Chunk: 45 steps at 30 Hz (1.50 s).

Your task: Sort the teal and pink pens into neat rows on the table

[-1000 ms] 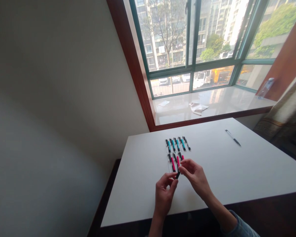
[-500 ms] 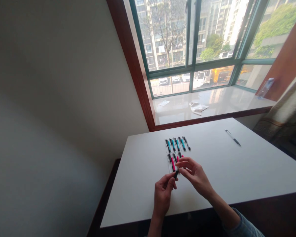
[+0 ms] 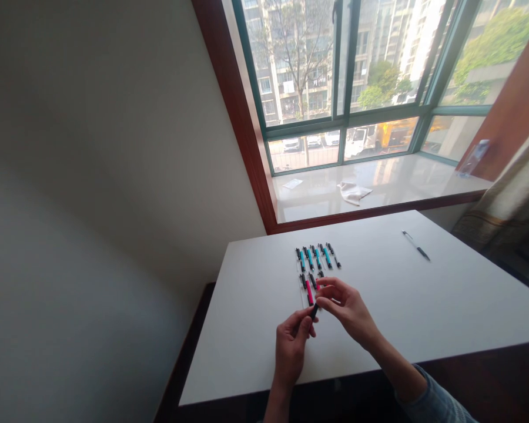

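Note:
Above the front of the white table (image 3: 229,346), my left hand (image 3: 290,346) is closed on a short black pen part (image 3: 314,311), which tilts up to the right. My right hand (image 3: 351,308) pinches at the upper end of that part, thumb and forefinger together; whatever lies between the fingertips is hidden. Just beyond my hands is a row of pen parts in black and pink, with one pink barrel (image 3: 309,292) in plain sight and others partly covered by my right hand. Behind it lies a row of black and turquoise pen parts (image 3: 318,257).
A single pen (image 3: 416,245) with a clear barrel and dark grip lies at the table's right. On the windowsill (image 3: 308,205) are a crumpled cloth (image 3: 355,192) and a clear bottle (image 3: 474,158). A curtain (image 3: 506,182) hangs at the right, and a wall stands on the left.
My right hand has shifted slightly to the left, and its thumb and forefinger have closed in at the end of the black pen part. My left hand stays in place.

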Available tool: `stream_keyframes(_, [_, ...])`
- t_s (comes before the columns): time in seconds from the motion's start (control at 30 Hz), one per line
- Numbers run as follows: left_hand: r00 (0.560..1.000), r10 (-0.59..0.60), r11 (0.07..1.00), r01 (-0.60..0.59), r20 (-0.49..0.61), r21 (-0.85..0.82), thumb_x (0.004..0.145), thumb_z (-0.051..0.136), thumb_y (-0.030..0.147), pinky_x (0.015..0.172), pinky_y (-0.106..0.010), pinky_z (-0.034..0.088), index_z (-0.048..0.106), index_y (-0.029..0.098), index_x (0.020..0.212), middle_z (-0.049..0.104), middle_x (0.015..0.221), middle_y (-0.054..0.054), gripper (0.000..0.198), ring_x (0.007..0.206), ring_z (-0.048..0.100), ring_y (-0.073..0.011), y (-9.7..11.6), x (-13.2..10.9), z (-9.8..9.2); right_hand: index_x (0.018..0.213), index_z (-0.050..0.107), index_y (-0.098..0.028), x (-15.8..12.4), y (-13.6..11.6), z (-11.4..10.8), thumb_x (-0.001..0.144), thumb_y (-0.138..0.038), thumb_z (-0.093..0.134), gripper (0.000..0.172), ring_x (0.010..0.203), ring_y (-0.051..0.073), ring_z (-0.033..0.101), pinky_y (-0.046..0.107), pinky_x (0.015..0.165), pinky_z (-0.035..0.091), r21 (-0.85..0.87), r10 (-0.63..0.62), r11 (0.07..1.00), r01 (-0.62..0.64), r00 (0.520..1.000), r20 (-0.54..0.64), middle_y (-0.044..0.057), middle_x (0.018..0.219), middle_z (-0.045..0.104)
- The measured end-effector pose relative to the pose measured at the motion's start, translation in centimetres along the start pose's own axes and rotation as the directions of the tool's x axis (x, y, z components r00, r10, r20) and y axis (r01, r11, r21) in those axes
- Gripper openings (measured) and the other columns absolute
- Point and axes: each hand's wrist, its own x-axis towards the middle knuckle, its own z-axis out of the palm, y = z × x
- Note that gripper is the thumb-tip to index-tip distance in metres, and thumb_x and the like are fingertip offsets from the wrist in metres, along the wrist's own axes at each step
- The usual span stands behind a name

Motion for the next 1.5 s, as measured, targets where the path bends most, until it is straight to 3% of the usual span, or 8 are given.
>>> stream_keyframes(0.27, [0.999,-0.044,0.995,0.041,-0.027,-0.092,0.086,0.072,0.048,0.057,-0.026,0.046,0.079,0.013,0.109,0.072,0.081,-0.01,0.042,0.059,0.052,-0.013,0.0,0.0,0.0,0.116,0.067,-0.023,0.3,0.3,0.1,0.087,-0.042,0.074,0.035,0.088,0.021,0.069,0.034,0.077,0.055,0.027,-0.083,0.996,0.081,0.995,0.062,0.006,0.093,0.075])
stream_keyframes(0.6, [0.997,-0.042,0.994,0.035,-0.058,-0.104,0.088,0.07,0.051,0.049,-0.021,0.037,0.075,0.016,0.108,0.072,0.078,-0.007,0.041,0.051,0.045,-0.0078,0.2,-0.1,-0.1,0.118,0.064,-0.023,0.6,0.5,0.5,0.09,-0.04,0.072,0.034,0.088,0.02,0.067,0.034,0.079,0.054,0.075,-0.085,0.994,0.077,0.99,0.113,0.005,0.093,0.072])
stream_keyframes(0.87, [0.998,-0.044,0.991,0.038,-0.038,-0.128,0.091,0.068,0.047,0.047,-0.02,0.031,0.074,0.015,0.105,0.07,0.075,-0.006,0.035,0.049,0.041,-0.0059,0.0,-0.1,-0.2,0.113,0.066,-0.023,0.8,0.1,0.4,0.085,-0.037,0.078,0.033,0.086,0.02,0.07,0.032,0.077,0.058,0.041,-0.127,0.991,0.128,0.992,-0.014,0.003,0.09,0.074])
stream_keyframes(1.0, [0.995,-0.052,0.983,0.036,-0.082,-0.183,0.089,0.07,0.048,0.046,-0.02,0.028,0.073,0.015,0.105,0.069,0.074,-0.005,0.037,0.048,0.04,-0.0053,0.0,0.0,-0.3,0.113,0.067,-0.022,2.1,-0.1,-1.8,0.081,-0.04,0.082,0.04,0.094,0.024,0.073,0.038,0.087,0.061,-0.082,-0.193,0.98,0.183,0.972,-0.134,0.006,0.099,0.076])
stream_keyframes(1.1, [0.992,-0.065,0.975,0.04,-0.108,-0.218,0.087,0.072,0.048,0.046,-0.019,0.029,0.073,0.014,0.105,0.069,0.075,-0.006,0.039,0.048,0.04,-0.0057,0.0,0.0,-0.2,0.105,0.071,-0.019,3.4,0.8,-4.3,0.079,-0.045,0.081,0.038,0.092,0.026,0.075,0.042,0.089,0.061,-0.287,-0.267,0.937,0.197,0.936,-0.229,0.008,0.095,0.077])
stream_keyframes(1.27, [0.99,-0.079,0.971,0.05,-0.119,-0.232,0.086,0.073,0.046,0.047,-0.019,0.031,0.073,0.015,0.107,0.069,0.076,-0.005,0.037,0.05,0.042,-0.0063,-0.4,0.1,-0.3,0.099,0.074,-0.021,4.4,3.8,-7.3,0.087,-0.043,0.068,0.026,0.082,0.024,0.074,0.041,0.08,0.063,-0.622,-0.304,0.764,0.174,0.947,-0.108,0.007,0.093,0.078])
stream_keyframes(1.5, [0.989,-0.079,0.975,0.051,-0.123,-0.218,0.09,0.069,0.047,0.049,-0.019,0.033,0.072,0.016,0.108,0.069,0.078,-0.005,0.036,0.051,0.043,-0.0065,-0.6,0.1,-0.4,0.099,0.071,-0.021,5.1,5.1,-7.6,0.089,-0.027,0.057,0.019,0.084,0.023,0.073,0.034,0.078,0.058,-0.73,-0.262,0.664,0.161,0.965,-0.026,0.006,0.095,0.077])
